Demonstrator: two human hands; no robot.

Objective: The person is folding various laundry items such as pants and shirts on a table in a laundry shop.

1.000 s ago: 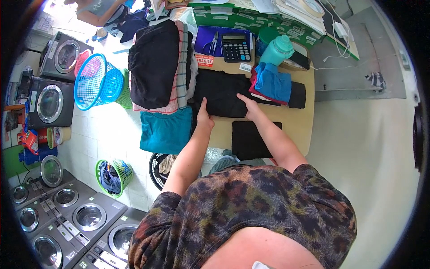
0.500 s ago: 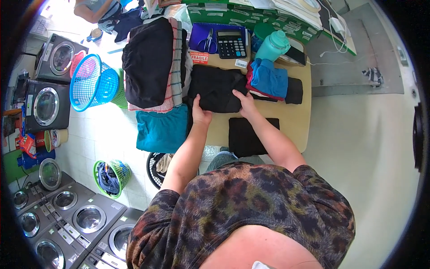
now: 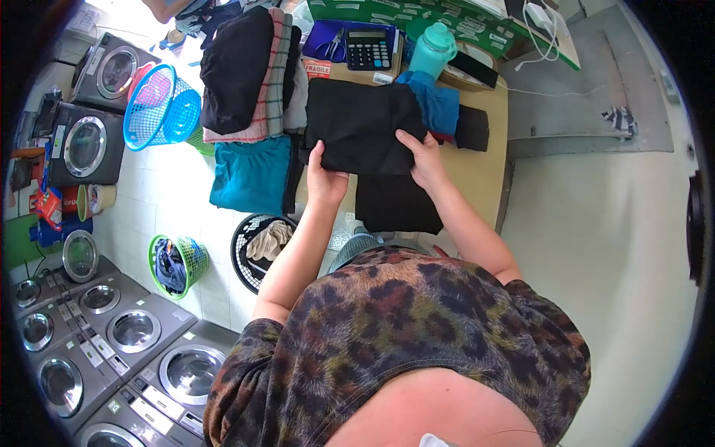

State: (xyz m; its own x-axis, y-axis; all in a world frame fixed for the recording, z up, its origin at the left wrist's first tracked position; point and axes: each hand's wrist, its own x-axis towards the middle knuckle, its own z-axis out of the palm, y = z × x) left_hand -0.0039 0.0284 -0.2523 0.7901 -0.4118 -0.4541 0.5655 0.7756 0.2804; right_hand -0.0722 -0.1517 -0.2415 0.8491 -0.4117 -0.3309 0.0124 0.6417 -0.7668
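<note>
Both hands' fingers, left (image 3: 325, 177) and right (image 3: 423, 158), clamp the folded black garment (image 3: 361, 125) (near edge).

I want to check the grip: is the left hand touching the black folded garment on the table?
Touching. The head view shows the left hand with its fingers curled over the near edge of the black folded garment, no gap between them.
</note>
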